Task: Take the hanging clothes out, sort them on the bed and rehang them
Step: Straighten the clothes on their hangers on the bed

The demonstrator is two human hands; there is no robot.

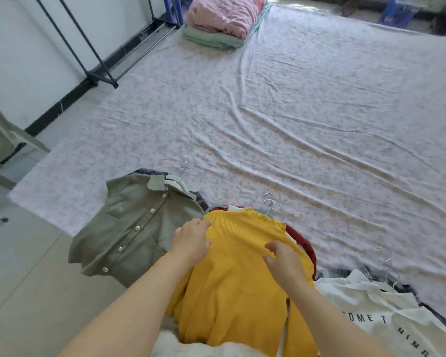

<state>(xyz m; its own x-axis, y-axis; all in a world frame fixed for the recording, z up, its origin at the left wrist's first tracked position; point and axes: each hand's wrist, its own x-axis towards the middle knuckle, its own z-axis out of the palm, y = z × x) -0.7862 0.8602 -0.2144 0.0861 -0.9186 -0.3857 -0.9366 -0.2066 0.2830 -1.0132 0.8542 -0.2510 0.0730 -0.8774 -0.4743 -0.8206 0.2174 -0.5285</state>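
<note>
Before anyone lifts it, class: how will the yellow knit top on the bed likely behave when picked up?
Probably floppy: the yellow knit top lies in soft folds over other clothes. Likely light, being ribbed knit. Hanger hooks show near its neckline, so the shoulders may hold shape while the body sags.

A single wide-angle camera sits on the person's head, facing forward and tilted steeply down over the near edge of the bed [294,112]. Both forearms enter from the bottom of the frame. The left hand [191,243] and right hand [285,261] lie close beneath the lens, over a yellow sweater [232,292]. The bed stretches away to folded blankets [219,19] at the top, with a clothes rack [88,47] at the upper left.
</note>
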